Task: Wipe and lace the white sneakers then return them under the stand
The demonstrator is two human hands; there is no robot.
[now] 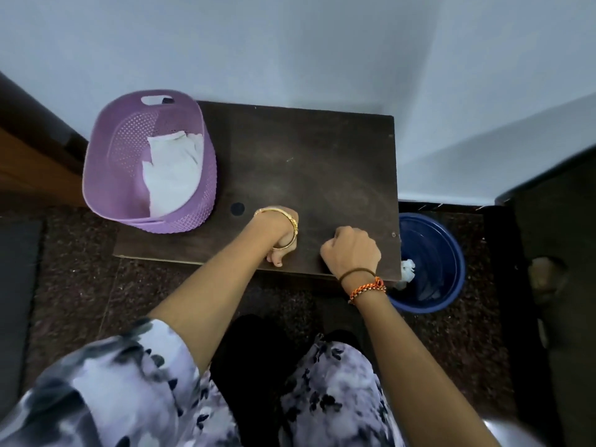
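No sneakers are in view. My left hand (280, 245) rests clenched on the dark tabletop (309, 162) near its front edge; my right hand (350, 250) is a fist beside it, grip holding nothing I can see. Purple basket (113, 175) with white cloth (171, 175) at ten o'clock, blue bucket (451, 253) at three o'clock.

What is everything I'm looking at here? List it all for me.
stand: one, dark brown, against the wall, centre
basket: one, purple, on the stand's left end
cloth: one, white, inside the basket
bucket: one, blue, on the floor right of the stand
rag: one, white, on the bucket's near rim
floor: dark speckled stone
wall: pale blue
sneakers: none in view
left hand: one, gold bangle, at the stand's front edge
right hand: one, curled, thread bracelets, at the front edge
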